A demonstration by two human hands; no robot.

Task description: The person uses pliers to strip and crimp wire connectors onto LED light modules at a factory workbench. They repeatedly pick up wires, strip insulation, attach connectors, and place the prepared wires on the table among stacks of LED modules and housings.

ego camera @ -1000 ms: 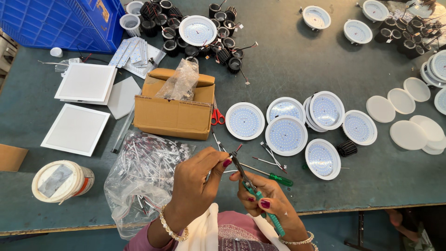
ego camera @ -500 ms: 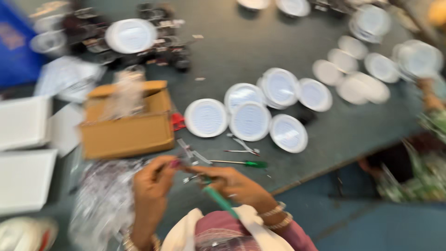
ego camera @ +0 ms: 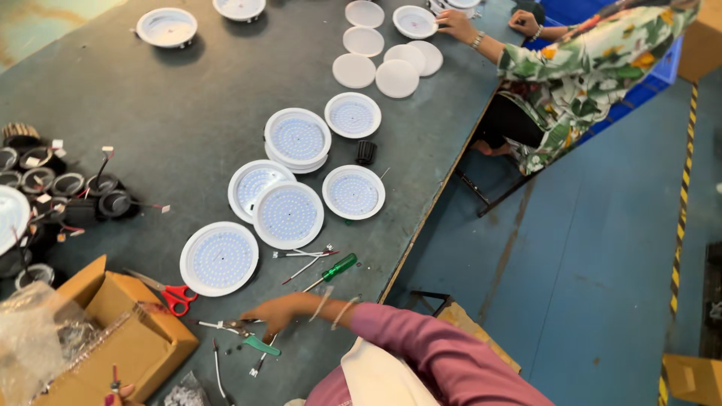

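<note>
Hands (ego camera: 274,314) apart now, screwdriver (ego camera: 259,344) on table (ego camera: 188,98).

Probably an assembly workshop: round lamp panels (ego camera: 288,214) and screwdriver (ego camera: 331,271) crowd a worktable (ego camera: 188,98).

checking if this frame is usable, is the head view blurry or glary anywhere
Head view: mostly sharp, with even, soft light and only faint shadows under the round white lamp discs; no strong glare on the dark table; the right hand is a little soft; the left hand is cut off at the bottom edge; the plastic bag is pale and hazy.
</note>
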